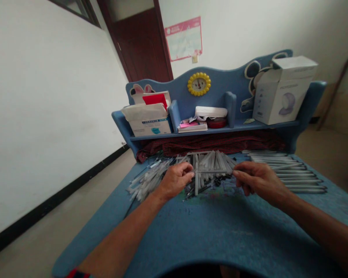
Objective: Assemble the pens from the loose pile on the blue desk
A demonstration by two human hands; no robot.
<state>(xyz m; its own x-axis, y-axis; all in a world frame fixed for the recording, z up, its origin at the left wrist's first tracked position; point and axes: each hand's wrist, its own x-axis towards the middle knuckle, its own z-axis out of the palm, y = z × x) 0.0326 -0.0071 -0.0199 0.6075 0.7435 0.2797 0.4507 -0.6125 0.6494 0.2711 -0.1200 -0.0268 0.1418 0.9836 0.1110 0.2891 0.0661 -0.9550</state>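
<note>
A thin translucent tube (214, 171) stretches level between my two hands above the desk. My left hand (178, 177) is closed, thumb and fingertips pinching around its left end. At the other end, the fingers of my right hand (252, 177) are closed in a pinch. Beneath and behind lie a fanned pile of pale translucent tubes (216, 160) and some thin black pieces (203, 189), too small to name. Left of my left hand is another heap of whitish tubes (150, 179). Beyond my right hand, grey sticks with dark ends (301, 181) lie in a row.
The blue desk (191, 231) has a raised shelf (214, 131) at its back. On it stand a white box (281, 92), an open carton (150, 125), papers (191, 126) and a red round tin (216, 123). A dark red checked cloth (214, 142) is bunched beneath the shelf.
</note>
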